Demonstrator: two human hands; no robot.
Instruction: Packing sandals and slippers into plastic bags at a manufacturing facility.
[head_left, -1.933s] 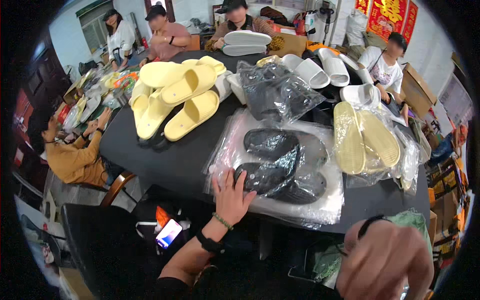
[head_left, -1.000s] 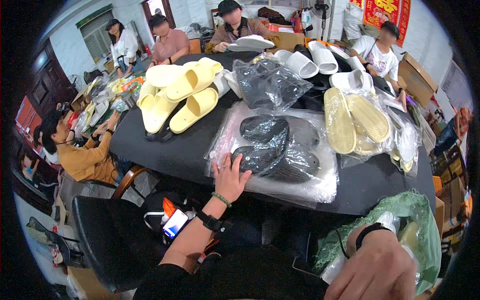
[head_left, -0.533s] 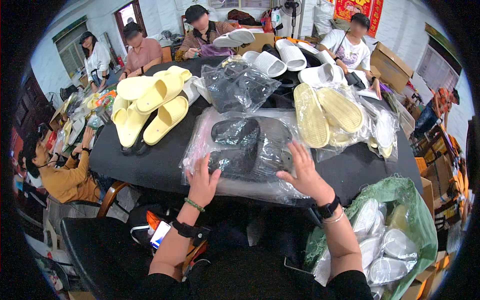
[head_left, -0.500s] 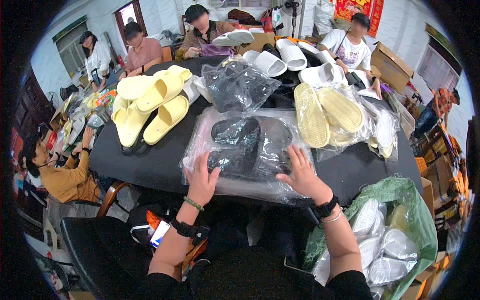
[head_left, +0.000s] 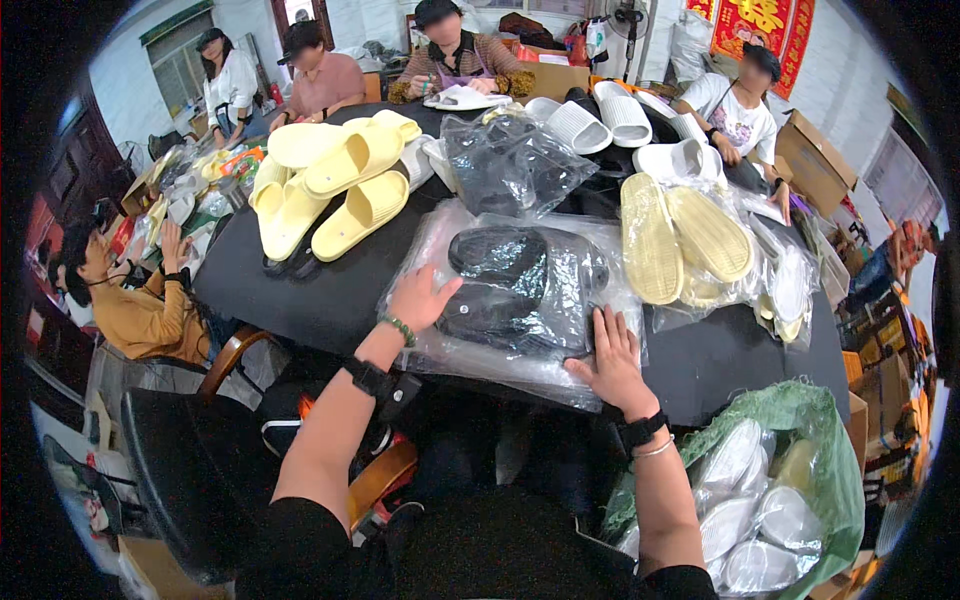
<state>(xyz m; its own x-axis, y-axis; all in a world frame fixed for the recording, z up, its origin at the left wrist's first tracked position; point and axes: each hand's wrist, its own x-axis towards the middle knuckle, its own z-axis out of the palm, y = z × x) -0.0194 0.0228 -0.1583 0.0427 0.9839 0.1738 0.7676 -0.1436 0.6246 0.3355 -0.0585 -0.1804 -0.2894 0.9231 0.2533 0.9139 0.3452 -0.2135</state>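
On the black table (head_left: 270,297): yellow slippers (head_left: 362,217), flat clear bags (head_left: 480,362), bagged footwear (head_left: 652,245).

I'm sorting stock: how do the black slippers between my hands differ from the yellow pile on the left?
The black slippers are in clear plastic; the yellow pile is unwrapped. The black slippers lie low; the yellow pile is heaped higher. Both are slippers.
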